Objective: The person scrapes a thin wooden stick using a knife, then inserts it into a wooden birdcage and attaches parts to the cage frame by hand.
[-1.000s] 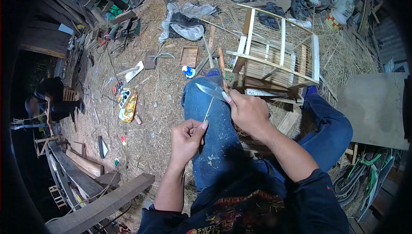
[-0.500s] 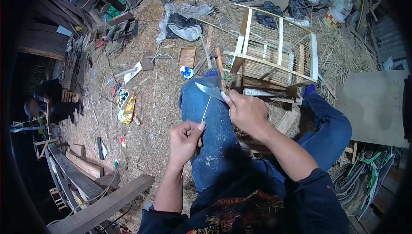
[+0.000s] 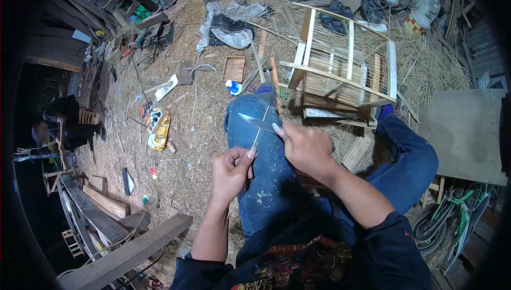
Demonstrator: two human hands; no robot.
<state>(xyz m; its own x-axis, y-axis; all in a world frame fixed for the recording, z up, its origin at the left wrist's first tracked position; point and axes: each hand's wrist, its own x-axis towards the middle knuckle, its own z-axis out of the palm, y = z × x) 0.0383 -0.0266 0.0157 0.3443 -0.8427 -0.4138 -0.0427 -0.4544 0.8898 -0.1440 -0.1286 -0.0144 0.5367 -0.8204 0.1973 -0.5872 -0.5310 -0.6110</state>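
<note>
Above my knee, my left hand (image 3: 230,173) pinches the lower end of a thin light stick (image 3: 262,126), which points up and slightly right. My right hand (image 3: 307,149) is wrapped round the handle of a knife (image 3: 256,122). The blade points left and crosses the stick partway along its length; whether it touches the stick I cannot tell. Most of the knife's handle is hidden in my fist.
A slatted wooden frame (image 3: 351,73) stands ahead to the right. On the straw-covered ground lie a small wooden tray (image 3: 234,69), a white and blue bottle (image 3: 233,88) and a yellow packet (image 3: 159,130). Another person (image 3: 64,122) sits far left, near long timber beams (image 3: 128,250).
The knife blade has come down along the stick, so more of the stick shows above it. My left hand has moved slightly up and right.
</note>
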